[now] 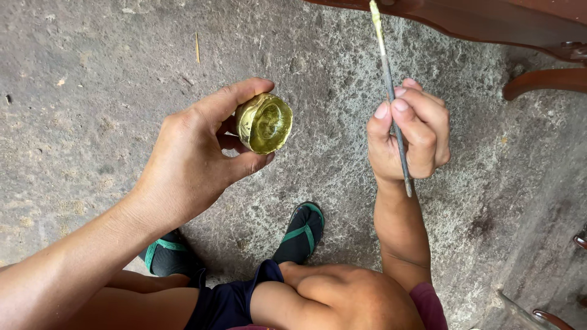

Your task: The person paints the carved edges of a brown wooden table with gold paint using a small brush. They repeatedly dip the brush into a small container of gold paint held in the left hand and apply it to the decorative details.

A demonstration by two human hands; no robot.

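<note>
My left hand grips a small round container smeared with gold-yellow paint, its open mouth tilted toward me. My right hand pinches a thin grey brush upright. The brush's paint-tipped end points up to the edge of a reddish-brown wooden furniture piece at the top. The two hands are apart, with rough concrete floor between and beneath them.
My knees and my feet in black sandals with green straps are below the hands. A curved wooden leg juts in at the upper right. More wood parts show at the lower right corner.
</note>
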